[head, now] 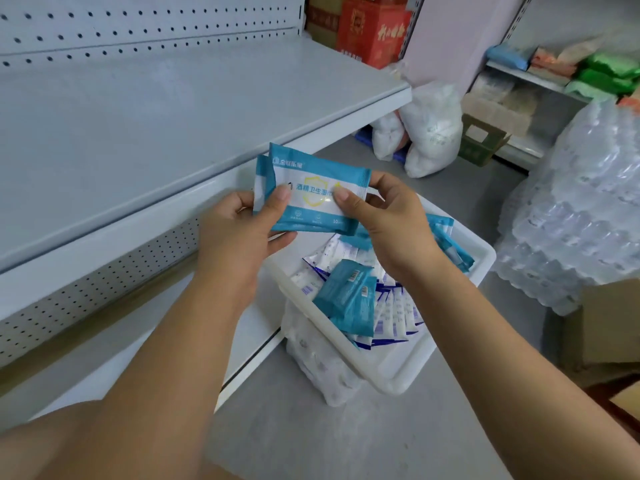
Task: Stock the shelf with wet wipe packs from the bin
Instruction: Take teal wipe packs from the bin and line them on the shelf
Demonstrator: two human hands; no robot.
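Two teal-and-white wet wipe packs [313, 178] are held stacked just in front of the shelf edge, above the bin. My left hand [242, 230] grips their left side, thumb on the front face. My right hand [388, 216] pinches the right end of the front pack. The grey shelf [173, 109] stretches to the left and carries nothing. Below my hands, the white plastic bin [398, 368] holds several more teal packs [349, 296] and white-and-blue sachets.
A lower shelf level [104, 358] sits under the grey shelf. Shrink-wrapped water bottles [571, 220] are stacked at the right, beside a cardboard box [609, 327]. White sacks [429, 129] and red cartons [370, 29] stand behind. A plastic-wrapped bundle [322, 368] supports the bin.
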